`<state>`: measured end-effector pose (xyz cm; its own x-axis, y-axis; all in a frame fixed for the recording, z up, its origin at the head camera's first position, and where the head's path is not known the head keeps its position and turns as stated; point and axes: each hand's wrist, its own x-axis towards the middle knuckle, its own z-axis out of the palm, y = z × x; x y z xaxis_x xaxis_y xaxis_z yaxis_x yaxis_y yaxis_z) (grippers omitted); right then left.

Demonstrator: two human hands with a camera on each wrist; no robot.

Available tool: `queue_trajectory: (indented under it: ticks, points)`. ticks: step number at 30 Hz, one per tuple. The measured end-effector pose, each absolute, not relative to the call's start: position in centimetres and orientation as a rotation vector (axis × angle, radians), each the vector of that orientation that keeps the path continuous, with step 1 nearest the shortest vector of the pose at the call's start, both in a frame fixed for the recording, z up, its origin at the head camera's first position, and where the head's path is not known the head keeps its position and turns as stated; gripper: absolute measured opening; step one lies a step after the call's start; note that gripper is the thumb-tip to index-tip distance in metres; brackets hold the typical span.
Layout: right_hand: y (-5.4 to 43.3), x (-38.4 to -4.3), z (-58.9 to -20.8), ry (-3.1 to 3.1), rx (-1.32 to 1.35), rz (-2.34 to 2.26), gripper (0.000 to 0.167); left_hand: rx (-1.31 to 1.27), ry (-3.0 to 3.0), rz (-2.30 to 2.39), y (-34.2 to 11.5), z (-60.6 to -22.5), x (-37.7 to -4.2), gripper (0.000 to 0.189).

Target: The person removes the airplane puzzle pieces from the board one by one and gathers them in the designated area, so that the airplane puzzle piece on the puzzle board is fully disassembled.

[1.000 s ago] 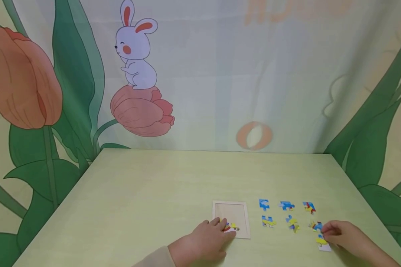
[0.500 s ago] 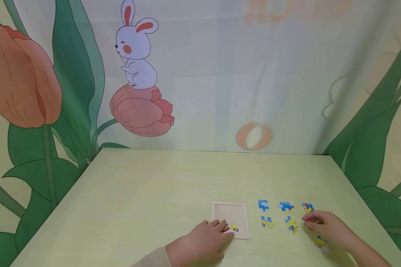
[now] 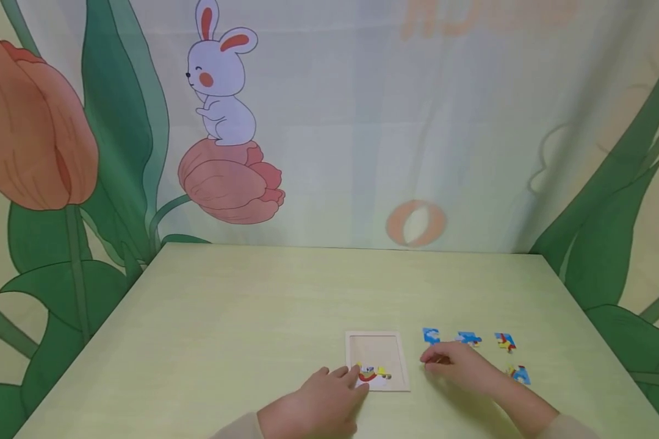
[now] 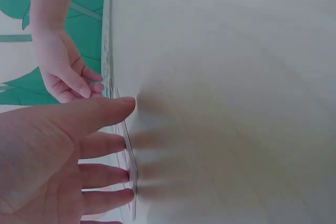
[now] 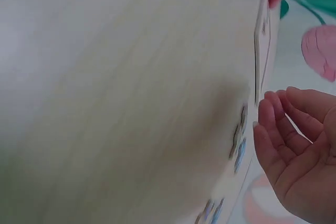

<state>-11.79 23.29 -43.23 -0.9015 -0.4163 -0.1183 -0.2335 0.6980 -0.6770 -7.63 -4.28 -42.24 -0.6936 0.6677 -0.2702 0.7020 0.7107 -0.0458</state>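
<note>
A square wooden puzzle tray (image 3: 402,353) lies on the table, with joined colourful puzzle pieces (image 3: 374,372) along its near part. My left hand (image 3: 324,399) rests at the tray's near left corner, fingers extended over the edge; in the left wrist view the hand (image 4: 63,150) has its fingertips at the tray's rim. My right hand (image 3: 464,367) hovers just right of the tray, fingers loosely bent. The right wrist view shows nothing between that hand's (image 5: 299,150) thumb and fingers. It hides loose puzzle pieces beneath it.
Loose pieces lie right of the tray: a blue puzzle piece (image 3: 431,335), a blue one with red (image 3: 468,339), a red and yellow one (image 3: 505,342) and another (image 3: 518,374) by the right forearm. A printed rabbit curtain (image 3: 318,152) hangs behind the table (image 3: 225,317).
My right hand has swept left from the rightmost pieces towards the tray, now covering pieces that showed before. My left hand has shifted slightly left, uncovering more of the pieces in the tray.
</note>
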Motion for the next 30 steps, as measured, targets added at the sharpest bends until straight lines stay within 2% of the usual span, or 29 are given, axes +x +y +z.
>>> queue_trajectory:
  ticks: [7, 12, 15, 24, 30]
  points:
    - [18.9, -12.1, -43.2, 2.629, -0.584, -0.859, 0.019, 1.087, 2.659, -0.197, -4.3, -42.1, -8.0, 0.057]
    - [17.5, -12.0, -43.6, 2.606, -0.676, -0.752, 0.034, 1.09, 2.651, -0.186, -4.4, -41.9, -8.3, 0.058]
    - [16.9, -11.8, -43.7, 2.588, -0.723, -0.723, 0.037, 1.102, 2.65, -0.181, -4.4, -41.9, -8.4, 0.058]
    - [15.8, -12.0, -43.6, 2.629, -0.72, -0.828, 0.018, 1.136, 2.667, -0.189, -4.5, -41.9, -8.5, 0.056]
    - [15.1, -12.3, -43.7, 2.598, -0.611, -0.881, 0.008, 1.15, 2.643, -0.187, -4.3, -42.1, -8.9, 0.055]
